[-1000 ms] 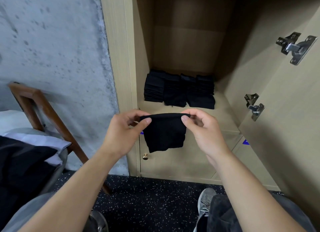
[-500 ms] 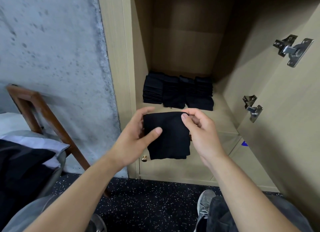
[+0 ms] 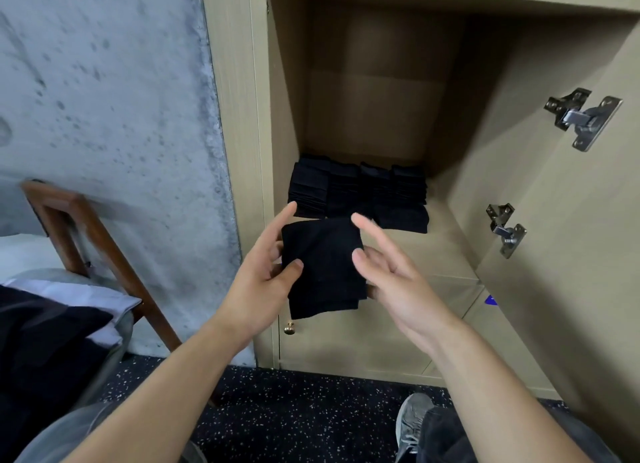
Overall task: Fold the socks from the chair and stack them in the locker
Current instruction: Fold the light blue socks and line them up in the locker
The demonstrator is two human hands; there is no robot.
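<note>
A folded black sock (image 3: 323, 265) hangs in front of the open locker (image 3: 446, 251), just below its shelf edge. My left hand (image 3: 263, 275) pinches the sock's left side, thumb on the front and fingers behind. To the right of the sock, my right hand (image 3: 388, 272) has its fingers spread and straight, with only the thumb tip near the sock's right edge. Several stacks of folded black socks (image 3: 356, 192) stand in a row at the back of the locker shelf. The wooden chair (image 3: 86, 234) is at the left, with dark clothing (image 3: 41, 341) piled on it.
The locker door (image 3: 571, 255) stands open at the right, with two metal hinges (image 3: 581, 120) jutting out. A lower cabinet door with a small brass knob (image 3: 289, 328) sits under the shelf. A concrete wall fills the left. My grey shoe (image 3: 412, 424) rests on the speckled floor.
My right hand has let go of the sock's top edge and spread its fingers. The sock went from a two-handed pinch to my left hand alone and moved up toward the shelf.
</note>
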